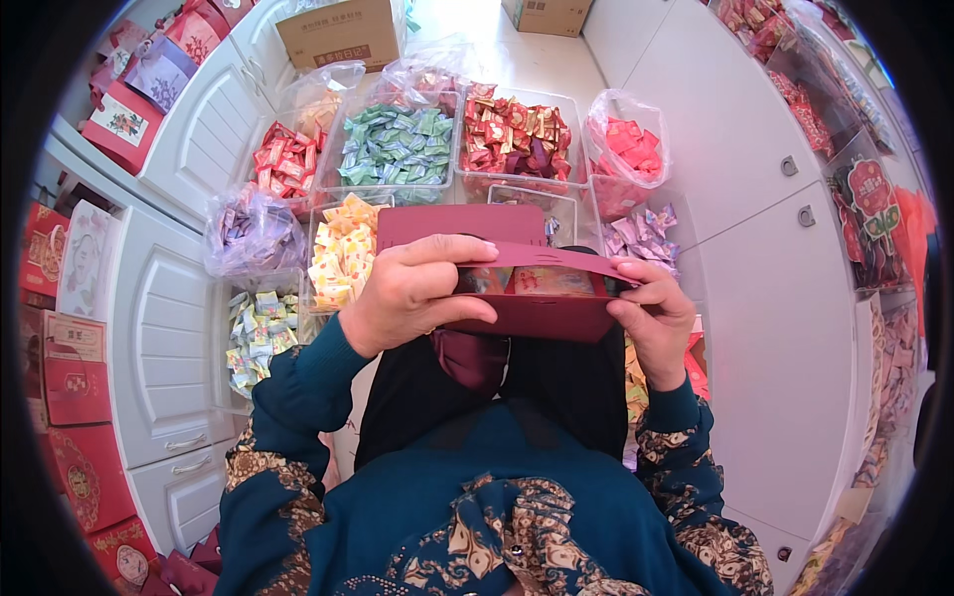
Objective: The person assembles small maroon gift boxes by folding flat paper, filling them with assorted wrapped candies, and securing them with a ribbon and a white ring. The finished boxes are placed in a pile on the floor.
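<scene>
A maroon cardboard gift box is held over my lap, its top partly raised so that a gap shows. Wrapped packets lie inside, one with a red and gold print. My left hand grips the box's left end, fingers on the raised panel and thumb against the front wall. On the other end, my right hand pinches the panel's corner and the front wall's edge. Another maroon panel stands out behind; whether it joins the same box is not clear. Below hangs a dark red satin ribbon.
Clear bins of wrapped sweets surround me: green, red and gold, yellow, purple. Red sweets fill a plastic bag. White cabinets flank both sides, with gift boxes at the left. A carton stands at the back.
</scene>
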Motion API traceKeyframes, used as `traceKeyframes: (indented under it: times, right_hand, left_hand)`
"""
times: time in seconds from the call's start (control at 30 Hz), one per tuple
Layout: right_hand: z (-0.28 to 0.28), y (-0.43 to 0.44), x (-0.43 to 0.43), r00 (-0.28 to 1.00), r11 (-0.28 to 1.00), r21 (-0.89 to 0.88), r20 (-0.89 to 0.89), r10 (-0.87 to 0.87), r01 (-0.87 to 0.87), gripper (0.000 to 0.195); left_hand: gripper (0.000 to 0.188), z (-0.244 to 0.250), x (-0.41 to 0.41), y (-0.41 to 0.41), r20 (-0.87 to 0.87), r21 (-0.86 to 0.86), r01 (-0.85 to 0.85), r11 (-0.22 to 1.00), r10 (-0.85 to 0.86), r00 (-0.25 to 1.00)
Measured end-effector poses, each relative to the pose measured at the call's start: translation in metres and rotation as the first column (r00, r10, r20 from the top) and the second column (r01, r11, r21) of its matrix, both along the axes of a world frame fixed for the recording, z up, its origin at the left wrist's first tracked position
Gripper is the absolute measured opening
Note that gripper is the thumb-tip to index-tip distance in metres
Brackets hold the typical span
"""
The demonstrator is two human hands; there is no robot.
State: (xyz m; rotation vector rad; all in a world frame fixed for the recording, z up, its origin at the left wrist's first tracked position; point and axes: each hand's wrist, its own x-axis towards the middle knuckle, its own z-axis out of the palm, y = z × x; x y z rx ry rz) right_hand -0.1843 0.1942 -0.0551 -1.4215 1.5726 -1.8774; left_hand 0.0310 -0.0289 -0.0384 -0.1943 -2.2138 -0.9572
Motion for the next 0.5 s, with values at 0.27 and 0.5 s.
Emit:
traceKeyframes:
  times: [0.27,0.5]
  right_hand:
    - [0.02,-0.005,0.007,0.983,0.998,0.021,-0.178,-0.056,0.061,0.031]
    - [0.038,-0.016,0.009,0.763,0.995,0.046,-0.645,-0.043,0.094,0.064]
  left_hand:
    - [0.026,0.053,-0.026,0.014,0.212,-0.134,-0.132,0.982,0.159,0.964]
    - [0.026,0.058,-0.066,0.004,0.387,-0.501,0.076,0.862,0.145,0.911]
